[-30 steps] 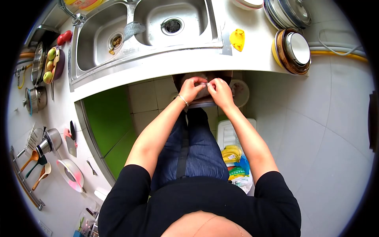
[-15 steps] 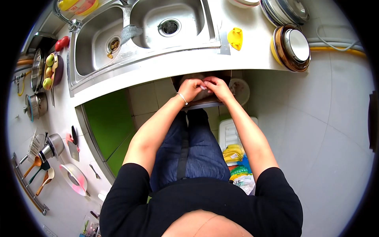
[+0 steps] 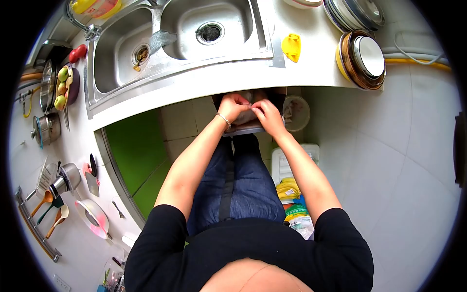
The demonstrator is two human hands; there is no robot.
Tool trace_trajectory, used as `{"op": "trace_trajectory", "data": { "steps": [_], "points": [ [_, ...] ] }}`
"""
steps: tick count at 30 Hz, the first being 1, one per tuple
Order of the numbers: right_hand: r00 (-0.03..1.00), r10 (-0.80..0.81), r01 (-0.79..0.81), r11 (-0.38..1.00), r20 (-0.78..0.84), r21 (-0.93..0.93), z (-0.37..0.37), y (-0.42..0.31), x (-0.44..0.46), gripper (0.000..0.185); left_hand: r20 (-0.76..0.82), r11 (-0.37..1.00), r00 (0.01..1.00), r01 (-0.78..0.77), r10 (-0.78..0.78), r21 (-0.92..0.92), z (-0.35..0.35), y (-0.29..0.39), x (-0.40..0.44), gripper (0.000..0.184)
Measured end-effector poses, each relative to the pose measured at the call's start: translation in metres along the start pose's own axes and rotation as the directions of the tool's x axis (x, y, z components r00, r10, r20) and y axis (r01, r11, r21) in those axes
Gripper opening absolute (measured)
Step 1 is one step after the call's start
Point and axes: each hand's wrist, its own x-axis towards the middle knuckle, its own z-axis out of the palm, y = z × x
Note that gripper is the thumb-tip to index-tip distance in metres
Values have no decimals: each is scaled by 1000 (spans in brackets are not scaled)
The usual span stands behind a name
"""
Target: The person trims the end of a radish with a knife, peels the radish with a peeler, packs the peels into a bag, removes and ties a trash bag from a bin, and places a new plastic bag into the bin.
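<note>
My left hand (image 3: 233, 106) and my right hand (image 3: 267, 115) meet at the fingertips just below the counter's front edge. Both are pinched around something small and pale, too small to name. Under them is a dark open container (image 3: 277, 97) with a whitish, bag-like thing (image 3: 247, 117) inside; my hands hide part of it. A round pale bin (image 3: 297, 114) stands on the floor to the right of my right hand.
The counter (image 3: 194, 80) holds a double sink (image 3: 121, 48), a yellow item (image 3: 291, 47) and stacked bowls (image 3: 368, 57). A basket of fruit (image 3: 73, 87) is at the left. Bananas (image 3: 288, 189) and bags lie low, beside my right forearm.
My hands have shifted slightly, and their fingertips part and come together around the small thing. The view has moved a little.
</note>
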Motion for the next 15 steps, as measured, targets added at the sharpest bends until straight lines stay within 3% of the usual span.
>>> {"op": "trace_trajectory", "data": {
  "steps": [1,2,3,5,6,7,9,11,12,13,15],
  "points": [
    [998,36,-42,994,59,98,-2,3,5,16,0,1000,1000,-1,1,0,0,-2,4,18],
    [989,148,-149,961,20,231,6,14,9,19,14,991,999,-53,52,123,1,-6,8,18],
    [988,152,-153,962,24,228,4,10,10,19,33,965,994,-106,100,241,2,-5,8,17],
    [947,233,-288,921,220,264,1,2,16,22,24,941,987,-158,158,298,3,-1,5,12],
    [976,161,-181,974,147,134,3,5,18,22,34,883,973,-220,226,415,2,5,1,11],
    [976,160,-180,974,147,136,4,7,19,22,55,806,955,-276,292,523,2,9,-1,11],
    [909,329,-380,906,255,186,4,10,20,23,72,729,925,-340,372,594,4,0,2,12],
    [900,342,-402,891,271,212,4,10,24,23,36,511,690,-569,723,644,10,-13,4,11],
    [888,359,-429,871,286,239,4,12,25,23,-51,516,607,-624,793,586,16,-9,2,11],
    [887,363,-433,870,285,237,1,14,26,23,-51,519,609,-625,791,583,18,-8,-2,11],
    [860,303,-422,875,411,237,-5,14,31,21,-216,677,686,-523,695,518,20,-5,-9,11]
  ]
}}
